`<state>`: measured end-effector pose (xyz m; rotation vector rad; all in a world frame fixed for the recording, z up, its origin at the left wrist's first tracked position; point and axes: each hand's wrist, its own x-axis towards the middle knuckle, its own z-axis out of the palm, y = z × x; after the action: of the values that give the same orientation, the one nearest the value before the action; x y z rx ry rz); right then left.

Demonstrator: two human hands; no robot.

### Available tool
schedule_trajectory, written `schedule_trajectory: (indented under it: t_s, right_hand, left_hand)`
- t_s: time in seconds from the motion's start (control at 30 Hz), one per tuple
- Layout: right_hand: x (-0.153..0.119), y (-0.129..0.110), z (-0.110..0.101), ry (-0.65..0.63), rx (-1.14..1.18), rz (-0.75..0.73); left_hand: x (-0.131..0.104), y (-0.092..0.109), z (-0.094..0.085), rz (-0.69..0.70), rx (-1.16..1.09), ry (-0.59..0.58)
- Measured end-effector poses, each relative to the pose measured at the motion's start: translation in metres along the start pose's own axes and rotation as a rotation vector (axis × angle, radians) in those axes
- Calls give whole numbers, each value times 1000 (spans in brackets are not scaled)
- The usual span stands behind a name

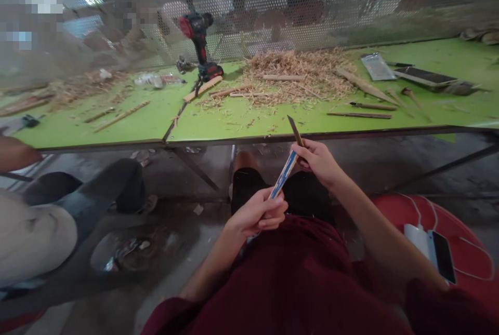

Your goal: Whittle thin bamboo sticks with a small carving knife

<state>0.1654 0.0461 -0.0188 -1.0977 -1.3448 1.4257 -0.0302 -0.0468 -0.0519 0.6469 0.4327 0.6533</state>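
Observation:
Over my lap, my left hand is closed around the lower end of a slim blue-and-white stick. At the stick's upper end, the fingers of my right hand pinch a narrow dark blade with a slanted tip. Blade and stick lie in one line, tilted up toward the table. Whether they are a single piece I cannot tell, because my right fingers cover the joint. Both hands are just short of the table's front edge.
On the green table are a cordless drill, wood shavings, several wooden sticks and a phone. A perforated metal screen stands behind. Another person's leg is at left. A red stool at right holds a charging phone.

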Motion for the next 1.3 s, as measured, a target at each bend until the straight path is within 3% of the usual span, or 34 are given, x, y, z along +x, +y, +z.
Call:
schedule_trajectory:
  t_s: [0.2,0.43,0.7,0.83,1.03,1.3]
  right_hand:
    - [-1,-9,1,162,-320,-320]
    - [-47,6,3,-126,-916,-573]
    - [-48,4,-4,-61,-1333,-957]
    - [-39,-10,-7,-39,-1507,-999]
    - [-25,-30,-8,-71,-1573,-1026]
    - [-10,-64,-3,-231,-1308,-833]
  left_hand:
    - [4,6,5,92,-105,42]
    - [-1,18,12,105,-84,125]
    - [6,17,20,177,-19,165]
    - [7,23,23,196,18,189]
    - [5,31,27,225,-9,173]
    - [-2,43,31,254,-36,110]
